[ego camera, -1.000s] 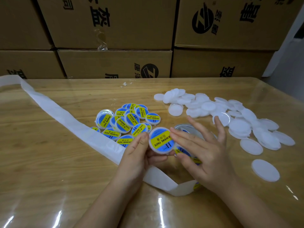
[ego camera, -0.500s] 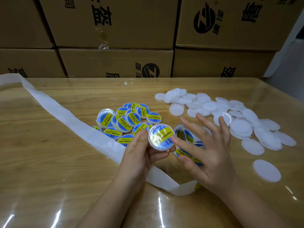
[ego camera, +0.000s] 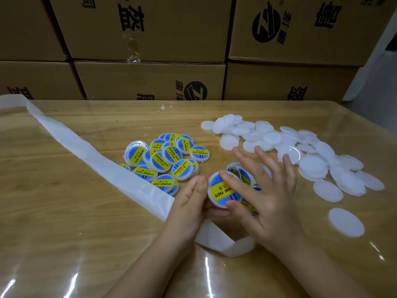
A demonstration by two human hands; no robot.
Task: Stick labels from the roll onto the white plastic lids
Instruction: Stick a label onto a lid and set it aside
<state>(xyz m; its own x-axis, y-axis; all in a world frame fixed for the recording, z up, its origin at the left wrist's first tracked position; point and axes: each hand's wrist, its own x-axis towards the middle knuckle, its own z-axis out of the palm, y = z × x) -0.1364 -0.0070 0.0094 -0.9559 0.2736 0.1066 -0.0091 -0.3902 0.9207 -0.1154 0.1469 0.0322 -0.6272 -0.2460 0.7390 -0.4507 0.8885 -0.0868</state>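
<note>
The right hand (ego camera: 272,203) returns, straight fingers pressing the glossy round lid (ego camera: 216,193), yellow band diagonal, that the left hand (ego camera: 189,203) pinches.

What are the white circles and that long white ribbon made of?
The lids look like thin plastic, milky and matte: light seems to glow through them a little. The strip is probably waxy label backing paper, slightly glossy and see-through, and it folds over in a soft loop.

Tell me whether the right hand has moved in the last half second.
Yes. Against the lone white lid at near right, the right hand has shifted slightly left; its fingers now lie on the labelled lid the left hand holds.
</note>
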